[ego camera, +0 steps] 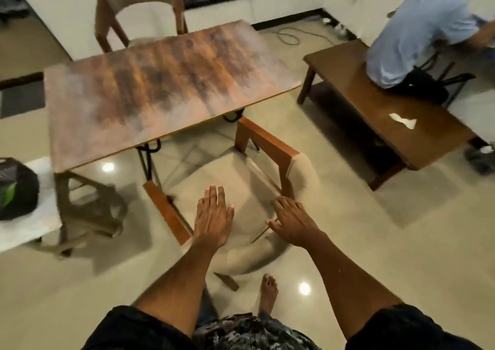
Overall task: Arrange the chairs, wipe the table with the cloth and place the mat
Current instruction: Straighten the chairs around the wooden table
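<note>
A wooden table (160, 87) stands in the middle of the room with a bare top. A beige chair with wooden arms (267, 146) sits at its near side, right in front of me. My left hand (213, 215) hovers over the chair's seat with straight fingers. My right hand (290, 222) is spread flat over the curved beige backrest (257, 256), whether touching it I cannot tell. A second beige chair (139, 6) stands at the table's far side. No cloth or mat is in view.
A brown plastic stool (91, 210) stands under the table's left end. A low wooden bench (388, 124) at the right carries a seated person (417, 33) and a scrap of white paper (403, 120). A black bag (16, 189) lies on a white surface at the left. My bare foot (267, 293) is on the tiled floor.
</note>
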A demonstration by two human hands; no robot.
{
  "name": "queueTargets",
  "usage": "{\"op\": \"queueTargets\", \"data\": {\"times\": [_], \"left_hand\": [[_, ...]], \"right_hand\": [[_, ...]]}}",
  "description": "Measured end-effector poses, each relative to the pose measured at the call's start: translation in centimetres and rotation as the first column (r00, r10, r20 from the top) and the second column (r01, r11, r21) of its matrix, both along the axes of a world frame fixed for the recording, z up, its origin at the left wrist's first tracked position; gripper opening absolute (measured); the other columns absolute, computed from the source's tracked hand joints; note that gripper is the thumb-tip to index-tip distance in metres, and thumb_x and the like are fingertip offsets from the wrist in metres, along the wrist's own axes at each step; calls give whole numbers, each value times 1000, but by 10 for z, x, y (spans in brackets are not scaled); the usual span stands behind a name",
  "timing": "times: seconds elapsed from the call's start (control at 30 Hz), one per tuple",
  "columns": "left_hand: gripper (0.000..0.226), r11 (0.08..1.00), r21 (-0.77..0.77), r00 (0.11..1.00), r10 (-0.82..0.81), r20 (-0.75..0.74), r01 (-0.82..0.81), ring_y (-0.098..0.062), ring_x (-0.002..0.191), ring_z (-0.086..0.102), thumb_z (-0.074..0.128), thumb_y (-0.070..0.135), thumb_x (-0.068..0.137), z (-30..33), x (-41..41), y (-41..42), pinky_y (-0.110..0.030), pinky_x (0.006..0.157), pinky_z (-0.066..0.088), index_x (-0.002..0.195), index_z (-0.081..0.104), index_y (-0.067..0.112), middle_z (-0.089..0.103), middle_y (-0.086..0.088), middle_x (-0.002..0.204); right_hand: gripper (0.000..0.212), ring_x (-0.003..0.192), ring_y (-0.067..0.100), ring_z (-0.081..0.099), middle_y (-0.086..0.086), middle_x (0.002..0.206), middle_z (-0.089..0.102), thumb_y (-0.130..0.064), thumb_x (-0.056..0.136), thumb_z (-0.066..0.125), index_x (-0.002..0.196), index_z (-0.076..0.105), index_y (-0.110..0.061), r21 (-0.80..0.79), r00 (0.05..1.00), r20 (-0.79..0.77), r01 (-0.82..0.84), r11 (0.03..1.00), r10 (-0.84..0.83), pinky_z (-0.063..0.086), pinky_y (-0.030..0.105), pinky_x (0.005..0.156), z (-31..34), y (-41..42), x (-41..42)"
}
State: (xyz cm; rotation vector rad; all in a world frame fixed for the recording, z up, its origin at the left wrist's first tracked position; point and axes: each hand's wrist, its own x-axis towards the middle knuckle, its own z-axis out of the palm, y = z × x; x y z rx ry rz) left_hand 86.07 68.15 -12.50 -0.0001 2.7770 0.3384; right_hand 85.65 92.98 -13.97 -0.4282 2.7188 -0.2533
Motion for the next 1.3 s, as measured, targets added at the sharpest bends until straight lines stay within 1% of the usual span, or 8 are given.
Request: {"op": "queueTargets", "data": {"times": [0.2,0.47,0.7,0.93,1.03,1.13,1.23,1.3], "left_hand": [[75,997,21,996,70,48,-71,-24,169,-10,19,56,115,-10,40,-4,-42,135,-1,174,-5,15,-11,-9,182],[118,958,280,981,2,194,-57,-21,167,-18,50,81,96,-32,73,15,-54,137,0,171,-20,21,-25,0,179],[129,990,139,956,-17,292,-25,-26,167,-18,68,72,92,-42,103,38,-58,132,-12,171,-20,20,-20,-6,180],[113,980,-68,927,198,318,-186,-37,168,-2,80,55,90,-48,93,70,-64,128,-14,173,10,20,6,-15,180],[116,936,-138,887,350,302,-322,-39,167,-10,83,52,89,-49,91,86,-70,127,-11,173,9,20,-3,-18,180],[128,853,-93,796,514,319,-514,-42,162,-29,85,53,87,-48,96,108,-77,124,-3,173,-4,23,-32,-18,175],[139,649,13,623,725,294,-761,-43,154,-43,91,42,85,-48,100,122,-78,124,1,171,-17,28,-55,-13,161],[138,538,48,528,800,284,-842,-47,156,-39,94,29,83,-51,100,126,-75,127,11,172,-12,30,-60,-11,157]], "right_hand": [[64,157,28,33,10,168,37,-55,109,45,160,38,-16,-49,992,63,-110,993,113,24,44,126,-15,0,6],[72,152,26,40,8,166,41,-63,109,41,163,33,-17,-81,972,96,-206,975,213,29,42,126,-18,9,14],[101,161,26,27,7,176,27,-82,97,50,169,21,-17,-69,933,173,-308,949,315,19,44,134,-11,48,-3],[122,164,21,17,-2,178,19,-84,79,71,171,17,-25,20,827,216,-536,844,520,9,37,134,-13,114,-77],[120,163,22,22,-1,177,24,-82,79,73,170,22,-23,47,778,188,-617,786,600,10,38,135,-17,124,-110],[110,154,22,36,-2,167,42,-86,75,73,162,41,-26,34,750,213,-647,762,627,20,38,132,-19,128,-127],[97,140,20,46,-6,152,58,-87,69,75,147,55,-33,20,762,186,-634,773,620,32,35,123,-22,126,-129],[92,136,20,47,-6,147,62,-84,68,78,142,59,-33,30,773,165,-624,781,612,36,35,118,-27,126,-129]]}}
